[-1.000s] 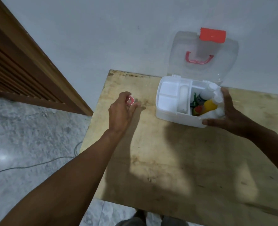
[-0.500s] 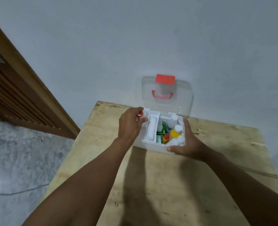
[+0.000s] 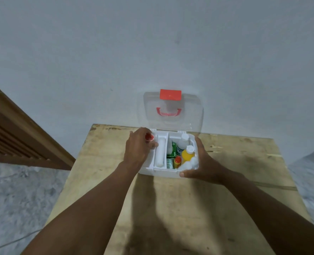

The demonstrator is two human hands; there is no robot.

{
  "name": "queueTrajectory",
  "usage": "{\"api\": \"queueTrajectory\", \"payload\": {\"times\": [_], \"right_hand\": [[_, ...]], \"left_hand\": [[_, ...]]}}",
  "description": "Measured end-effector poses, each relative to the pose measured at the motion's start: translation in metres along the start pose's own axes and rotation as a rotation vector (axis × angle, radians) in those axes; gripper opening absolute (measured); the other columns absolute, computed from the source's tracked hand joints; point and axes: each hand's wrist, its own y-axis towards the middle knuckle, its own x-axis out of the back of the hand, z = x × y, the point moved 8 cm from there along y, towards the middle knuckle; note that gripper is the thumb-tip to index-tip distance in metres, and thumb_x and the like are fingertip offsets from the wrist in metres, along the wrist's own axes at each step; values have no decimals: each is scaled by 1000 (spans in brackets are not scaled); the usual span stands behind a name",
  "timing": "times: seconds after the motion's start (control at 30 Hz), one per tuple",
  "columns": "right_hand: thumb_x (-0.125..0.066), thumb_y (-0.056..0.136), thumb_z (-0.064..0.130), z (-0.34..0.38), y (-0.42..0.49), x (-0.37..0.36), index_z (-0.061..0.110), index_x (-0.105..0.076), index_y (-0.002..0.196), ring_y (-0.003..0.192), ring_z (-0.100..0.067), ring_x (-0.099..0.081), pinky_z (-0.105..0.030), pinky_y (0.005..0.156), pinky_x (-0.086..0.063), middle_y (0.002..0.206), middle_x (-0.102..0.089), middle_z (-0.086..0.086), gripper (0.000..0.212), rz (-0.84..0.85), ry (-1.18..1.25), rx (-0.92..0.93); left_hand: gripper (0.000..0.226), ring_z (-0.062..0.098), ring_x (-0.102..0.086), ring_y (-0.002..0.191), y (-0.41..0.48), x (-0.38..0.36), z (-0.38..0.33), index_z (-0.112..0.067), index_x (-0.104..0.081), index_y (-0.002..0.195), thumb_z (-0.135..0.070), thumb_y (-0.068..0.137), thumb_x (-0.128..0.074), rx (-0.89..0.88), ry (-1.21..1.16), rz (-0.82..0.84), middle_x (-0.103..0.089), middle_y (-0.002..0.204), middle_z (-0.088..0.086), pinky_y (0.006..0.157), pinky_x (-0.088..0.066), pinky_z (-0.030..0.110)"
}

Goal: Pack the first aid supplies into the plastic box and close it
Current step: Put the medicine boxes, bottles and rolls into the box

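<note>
Tabletop (image 3: pixel 229 162): left hand (image 3: pixel 137 150) pinches unclear red item (image 3: pixel 149 137); right hand (image 3: pixel 203 162) clasps plastic box (image 3: pixel 159 173).

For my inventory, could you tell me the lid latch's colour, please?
The latch is red, head view.

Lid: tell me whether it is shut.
No, the lid stands upright behind the box, leaving the inside of the box open to view.
</note>
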Motion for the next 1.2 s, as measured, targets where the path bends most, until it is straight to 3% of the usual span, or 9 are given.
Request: {"api": "queueTrajectory", "payload": {"times": [0.23,0.33,0.57,0.73,0.8,0.87,0.93,1.1,1.2], "right_hand": [[-91,61,37,10,-2,-4,40,-9,150,129,2,-46,-34,105,-47,143,-34,26,121,50,-1,34],[-90,60,46,11,-1,-5,39,-4,151,135,-2,-40,-38,109,-44,147,-30,22,126,50,-7,37],[-90,61,45,9,0,-4,39,-2,151,137,-2,-36,-34,109,-43,149,-25,20,125,63,1,72],[-90,65,36,3,1,-4,55,-3,141,131,15,-32,-11,100,-42,144,-24,27,118,55,-7,70],[-91,67,27,-1,2,-5,67,-5,131,126,20,-35,-2,92,-42,141,-25,30,114,65,-1,69],[-89,69,20,1,3,-5,73,-5,122,119,26,-37,1,88,-41,135,-26,36,113,55,-8,91],[-89,69,18,-1,3,-5,68,-7,126,118,26,-39,0,88,-43,133,-27,38,112,62,4,96],[-88,69,7,-5,3,-8,41,-11,142,119,13,-49,-13,90,-51,123,-40,44,111,118,76,77],[-93,65,17,-16,8,-8,32,-8,149,125,5,-49,-23,95,-53,132,-39,39,120,97,56,41]], "left_hand": [[28,13,-57,83,-3,2,0,-12,-65,94,-26,77,-82,-29,-30,2,-68,95,-2,98,-45,43],[30,12,-53,83,-3,3,-1,-10,-66,98,-25,77,-82,-25,-23,9,-69,97,0,100,-43,44],[51,24,-57,107,-7,6,-5,-9,-63,120,-26,76,-83,-19,-60,6,-67,114,4,102,-41,45],[58,26,-52,122,-14,10,-9,-10,-61,126,-30,76,-83,-65,-73,-56,-62,128,8,101,-39,36],[56,25,-50,127,-20,14,-11,-10,-61,125,-32,78,-81,-96,-66,-115,-62,129,8,106,-37,40],[52,17,-55,113,-31,15,-11,-12,-61,122,-34,79,-80,-133,-73,-156,-66,118,4,110,-36,48],[48,14,-57,106,-42,10,-12,-11,-60,121,-36,83,-76,-173,-71,-132,-66,110,2,117,-26,51],[54,31,-54,124,-54,-8,-15,-4,-52,130,-44,95,-57,-228,138,-25,-60,126,11,117,-14,59],[60,31,-43,136,-51,-10,-13,-4,-47,136,-48,96,-51,-187,151,-13,-56,134,11,118,-9,59]]}}
